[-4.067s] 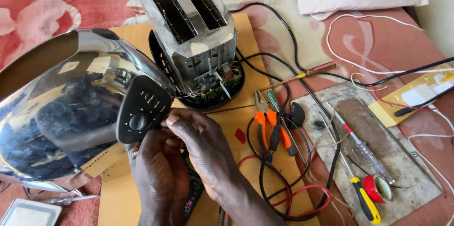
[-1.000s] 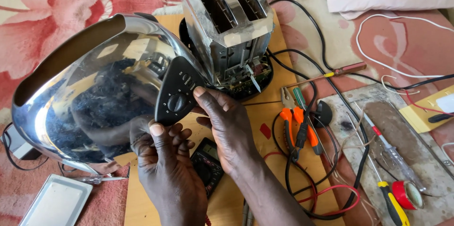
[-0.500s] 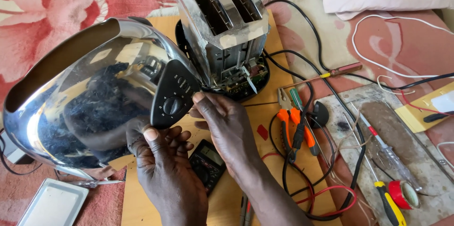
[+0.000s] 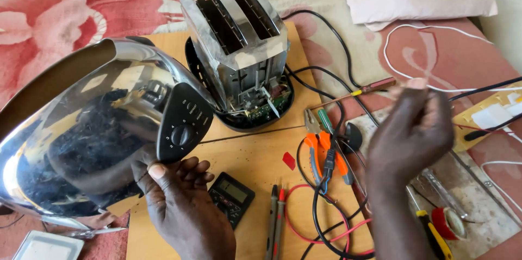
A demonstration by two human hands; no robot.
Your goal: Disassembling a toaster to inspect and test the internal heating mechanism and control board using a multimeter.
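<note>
While gripped underneath by the left hand [image 4: 179,205], mirror-bright curved chrome toaster shell [image 4: 81,129]; right hand [image 4: 410,129] blurred, loosely open, empty.

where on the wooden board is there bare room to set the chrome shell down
Bare strip on the wooden board between toaster base, multimeter and orange pliers. Crowded right of the pliers: cables, screwdrivers. The left hand holds the chrome shell.

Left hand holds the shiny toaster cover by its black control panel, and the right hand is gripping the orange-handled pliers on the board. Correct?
Not quite. In the head view the right hand is raised and empty, above the orange-handled pliers, which lie untouched. The left hand does hold the shiny toaster cover by its black control panel.
</note>
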